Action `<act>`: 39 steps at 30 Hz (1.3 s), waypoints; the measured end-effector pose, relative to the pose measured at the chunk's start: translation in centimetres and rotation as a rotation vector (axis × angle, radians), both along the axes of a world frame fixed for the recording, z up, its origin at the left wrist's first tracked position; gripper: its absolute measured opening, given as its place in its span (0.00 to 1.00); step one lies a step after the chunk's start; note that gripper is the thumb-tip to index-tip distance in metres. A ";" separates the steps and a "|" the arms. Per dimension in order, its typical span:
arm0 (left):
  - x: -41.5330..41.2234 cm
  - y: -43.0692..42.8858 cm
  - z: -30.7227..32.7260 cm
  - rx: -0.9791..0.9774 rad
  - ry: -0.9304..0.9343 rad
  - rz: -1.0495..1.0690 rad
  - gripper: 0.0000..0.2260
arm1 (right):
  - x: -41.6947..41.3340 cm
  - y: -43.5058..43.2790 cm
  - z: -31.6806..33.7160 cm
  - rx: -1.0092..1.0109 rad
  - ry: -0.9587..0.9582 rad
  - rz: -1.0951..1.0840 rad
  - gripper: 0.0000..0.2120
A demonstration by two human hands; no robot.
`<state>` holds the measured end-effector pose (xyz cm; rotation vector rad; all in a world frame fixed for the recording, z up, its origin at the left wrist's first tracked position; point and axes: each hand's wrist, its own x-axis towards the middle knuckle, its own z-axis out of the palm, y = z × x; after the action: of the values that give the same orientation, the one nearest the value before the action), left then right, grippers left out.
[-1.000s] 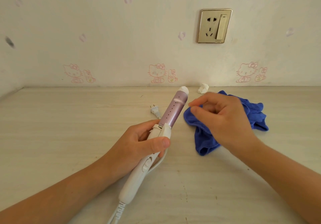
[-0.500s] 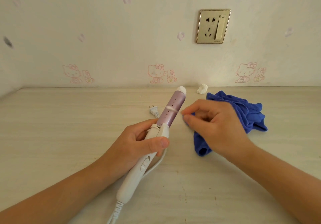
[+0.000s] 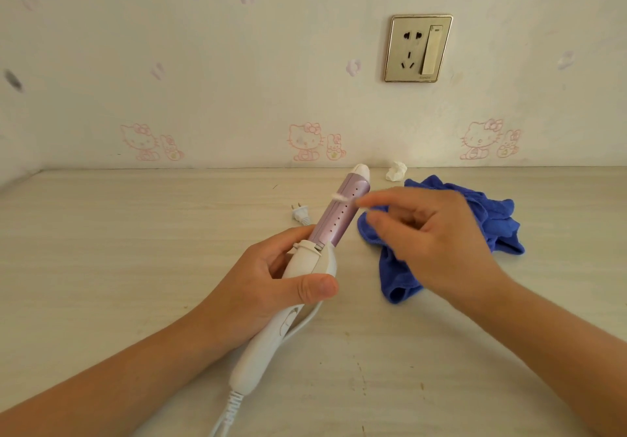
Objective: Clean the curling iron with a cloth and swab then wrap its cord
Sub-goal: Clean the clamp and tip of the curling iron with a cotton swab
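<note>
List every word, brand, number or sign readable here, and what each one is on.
Wall socket: a small brand mark on its lower edge, too blurred to read.
Curling iron: no lettering shows.
Wallpaper: cartoon drawings only, no words.
Swab and blue cloth: none.

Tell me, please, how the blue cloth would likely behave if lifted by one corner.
The blue cloth lies crumpled in soft folds on the table, so it would probably hang limp and unfold. It looks thin, so likely light. Being soft fabric, it should not roll.
</note>
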<state>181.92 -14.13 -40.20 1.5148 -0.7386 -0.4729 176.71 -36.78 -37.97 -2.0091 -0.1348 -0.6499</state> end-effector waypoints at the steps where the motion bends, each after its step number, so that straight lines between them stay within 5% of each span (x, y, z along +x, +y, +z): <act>1: 0.0 0.0 0.0 0.005 -0.007 0.001 0.22 | 0.3 -0.5 0.2 0.015 -0.013 -0.045 0.12; 6: 0.2 0.1 -0.2 -0.002 0.007 0.021 0.23 | 0.0 0.2 -0.1 -0.045 0.003 0.022 0.18; 21: 0.5 0.2 -0.6 0.048 0.005 0.026 0.26 | 0.4 -0.4 0.0 -0.003 0.010 -0.058 0.14; 26: 0.6 0.2 -0.6 -0.002 0.034 0.053 0.26 | -1.1 2.1 -0.4 -0.137 0.015 0.110 0.12; 30: 0.5 0.2 -0.6 0.046 -0.005 0.039 0.27 | 0.0 0.1 0.1 -0.049 0.026 -0.036 0.13; 35: 0.5 0.1 -0.5 0.014 0.015 0.067 0.27 | -1.6 2.8 -0.2 -0.198 0.025 0.127 0.13; 39: 0.4 0.0 -0.6 0.042 0.006 0.053 0.26 | -0.4 0.6 0.3 -0.123 0.035 0.003 0.13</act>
<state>182.30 -14.09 -40.76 1.5673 -0.6861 -0.4557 176.35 -36.20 -37.64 -2.1370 -0.1599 -0.6174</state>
